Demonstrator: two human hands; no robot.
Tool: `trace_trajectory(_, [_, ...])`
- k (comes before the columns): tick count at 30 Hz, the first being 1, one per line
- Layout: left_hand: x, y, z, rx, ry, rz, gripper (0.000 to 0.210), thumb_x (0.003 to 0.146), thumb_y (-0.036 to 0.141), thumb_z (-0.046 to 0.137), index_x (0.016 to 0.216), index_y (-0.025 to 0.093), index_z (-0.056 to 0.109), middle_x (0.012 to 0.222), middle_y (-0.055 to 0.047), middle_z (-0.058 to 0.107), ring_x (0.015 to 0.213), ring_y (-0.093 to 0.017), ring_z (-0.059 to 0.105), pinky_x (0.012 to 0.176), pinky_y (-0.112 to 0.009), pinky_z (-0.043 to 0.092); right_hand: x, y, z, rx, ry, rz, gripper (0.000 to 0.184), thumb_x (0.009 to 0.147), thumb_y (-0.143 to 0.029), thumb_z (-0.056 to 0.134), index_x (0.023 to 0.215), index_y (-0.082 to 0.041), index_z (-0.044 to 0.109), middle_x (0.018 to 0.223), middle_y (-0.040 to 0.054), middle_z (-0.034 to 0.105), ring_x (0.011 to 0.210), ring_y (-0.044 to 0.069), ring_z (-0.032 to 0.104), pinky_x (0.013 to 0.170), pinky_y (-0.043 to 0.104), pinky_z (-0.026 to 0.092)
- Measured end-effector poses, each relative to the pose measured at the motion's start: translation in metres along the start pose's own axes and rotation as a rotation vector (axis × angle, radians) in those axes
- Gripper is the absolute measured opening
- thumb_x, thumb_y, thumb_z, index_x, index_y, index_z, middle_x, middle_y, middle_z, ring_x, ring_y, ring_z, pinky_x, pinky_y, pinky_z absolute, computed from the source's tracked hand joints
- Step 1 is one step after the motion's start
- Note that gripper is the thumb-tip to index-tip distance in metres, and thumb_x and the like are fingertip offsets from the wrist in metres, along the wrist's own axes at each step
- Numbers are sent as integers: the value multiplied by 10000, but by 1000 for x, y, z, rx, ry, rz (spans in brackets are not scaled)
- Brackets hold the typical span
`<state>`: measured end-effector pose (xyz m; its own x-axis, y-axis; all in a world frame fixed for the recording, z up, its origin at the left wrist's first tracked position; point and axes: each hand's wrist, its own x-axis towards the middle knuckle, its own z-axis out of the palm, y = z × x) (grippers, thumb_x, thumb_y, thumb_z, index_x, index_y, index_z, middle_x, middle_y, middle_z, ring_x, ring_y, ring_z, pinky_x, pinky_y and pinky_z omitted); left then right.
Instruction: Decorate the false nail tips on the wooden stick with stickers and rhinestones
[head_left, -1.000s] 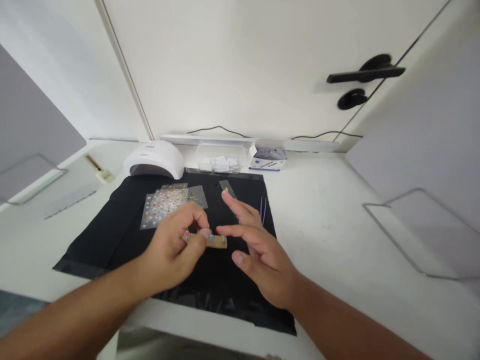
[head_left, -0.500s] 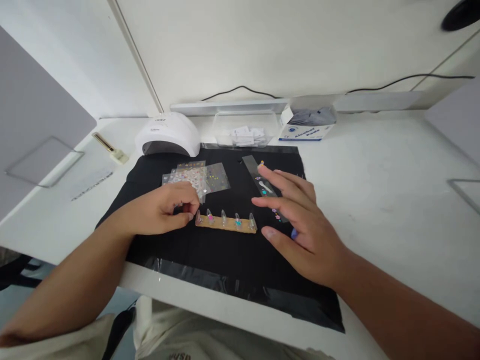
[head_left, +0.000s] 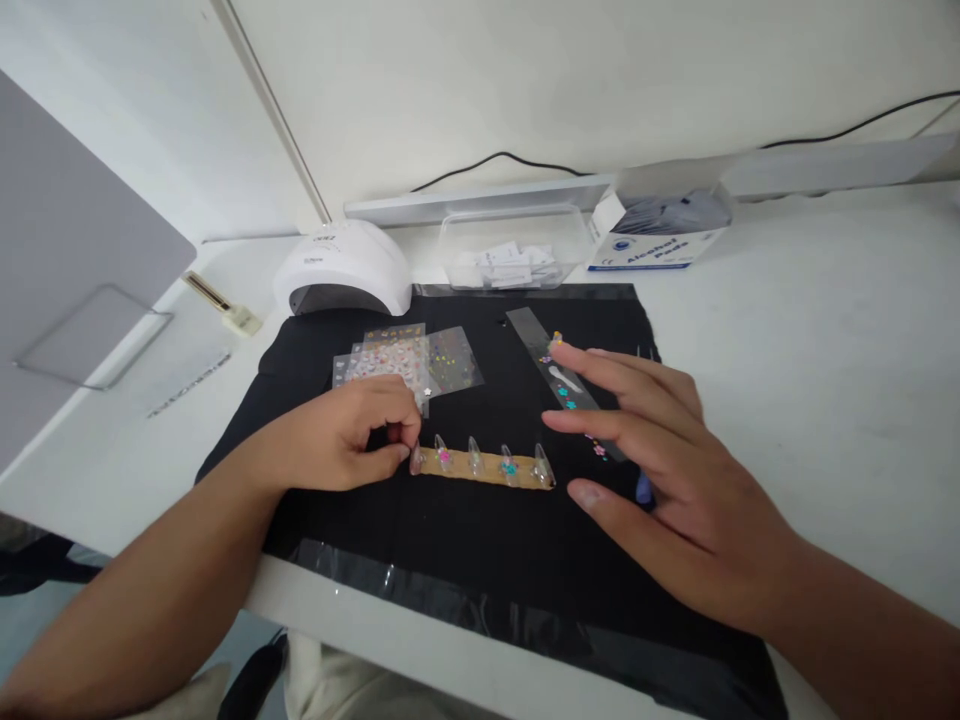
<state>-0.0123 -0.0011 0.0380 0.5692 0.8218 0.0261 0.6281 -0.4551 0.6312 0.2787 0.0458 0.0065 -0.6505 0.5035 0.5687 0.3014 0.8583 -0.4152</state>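
My left hand (head_left: 367, 430) pinches thumb and forefinger at the left end of a narrow tan strip (head_left: 487, 470). Several clear nail tips (head_left: 475, 455) stand along this strip, one with a pink flower and another with a blue one. My right hand (head_left: 652, 450) has its fingers spread over the right of the black mat (head_left: 450, 540). Its forefinger points at the yellow piece on a clear strip of film (head_left: 529, 330) bearing small coloured flowers and a white smear. A blue object (head_left: 643, 490) shows partly below the right palm; what it is I cannot tell.
Clear sticker sheets (head_left: 450, 360) overlap behind my left hand. Along the back stand a white nail lamp (head_left: 345, 260), a clear tray (head_left: 574, 245) of white packets and an alcohol pads box (head_left: 660, 245). A gold-handled brush bottle (head_left: 240, 318) lies at left.
The view has shifted, so the mat and hands sit further right in the picture. Both hands keep nearly the same pose and place over the mat.
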Motion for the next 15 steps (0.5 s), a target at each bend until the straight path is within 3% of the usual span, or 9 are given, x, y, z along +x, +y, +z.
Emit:
trace_trajectory(6, [-4, 0, 1, -294, 85, -109, 125, 818, 103, 542, 784, 185, 631, 798, -36, 639, 791, -186, 572, 745, -315, 437, 3, -8, 1, -66, 76, 2, 265, 840, -146, 611, 1064, -284, 584, 1454, 60, 538, 1344, 335, 471, 1084, 527, 453])
trace_trajectory(11, [-13, 3, 2, -465, 178, -129, 135, 856, 187, 527, 870, 186, 661, 777, -42, 658, 706, -170, 577, 638, -284, 452, 19, -34, 2, -173, 197, -30, 191, 797, -142, 656, 923, -255, 568, 1321, 98, 629, 1265, 328, 529, 1037, 531, 453])
trace_trajectory(15, [-18, 11, 7, -835, 249, -132, 148, 809, 220, 616, 891, 194, 736, 788, -68, 711, 740, -201, 645, 671, -311, 499, 45, -60, 8, -223, 181, -26, 94, 806, -212, 665, 874, -246, 610, 1317, 97, 652, 1265, 338, 513, 1032, 553, 445])
